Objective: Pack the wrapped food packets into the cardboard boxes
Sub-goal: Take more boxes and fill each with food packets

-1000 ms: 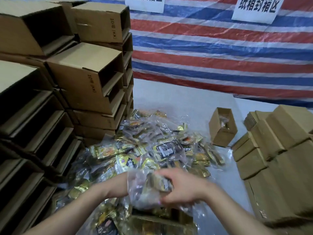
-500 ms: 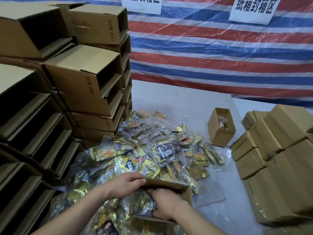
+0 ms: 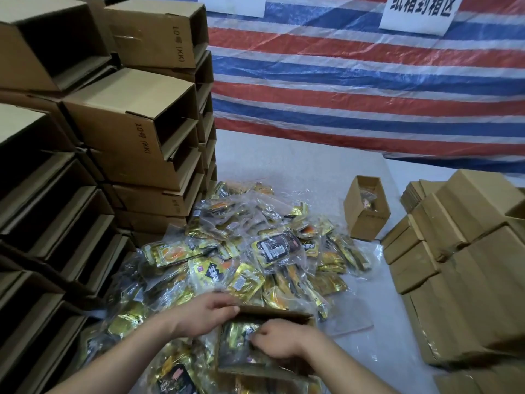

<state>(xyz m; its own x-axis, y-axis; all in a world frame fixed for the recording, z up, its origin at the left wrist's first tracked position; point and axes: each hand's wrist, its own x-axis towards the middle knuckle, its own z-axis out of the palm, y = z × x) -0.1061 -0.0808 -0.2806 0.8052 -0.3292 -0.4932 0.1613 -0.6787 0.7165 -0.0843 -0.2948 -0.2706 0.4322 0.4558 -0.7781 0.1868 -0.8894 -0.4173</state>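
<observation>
An open cardboard box [image 3: 287, 316] lies in front of me among the packets, near the table's front edge. My left hand [image 3: 205, 315] grips its far left rim. My right hand [image 3: 277, 340] is inside the box, its fingers curled on a clear bag of gold wrapped packets [image 3: 238, 338] that lies in it. A large loose pile of wrapped food packets [image 3: 255, 248] in clear bags covers the middle of the table beyond my hands.
Tall stacks of empty open boxes [image 3: 127, 126] fill the left side. A small open box [image 3: 358, 214] holding packets stands at the right of the pile. Closed boxes [image 3: 468, 251] are stacked at the right. A striped tarp [image 3: 341, 81] hangs behind.
The clear bag of packets that both hands held up has gone down into the box. My left hand moved to the box's rim, and my right hand followed the bag inside.
</observation>
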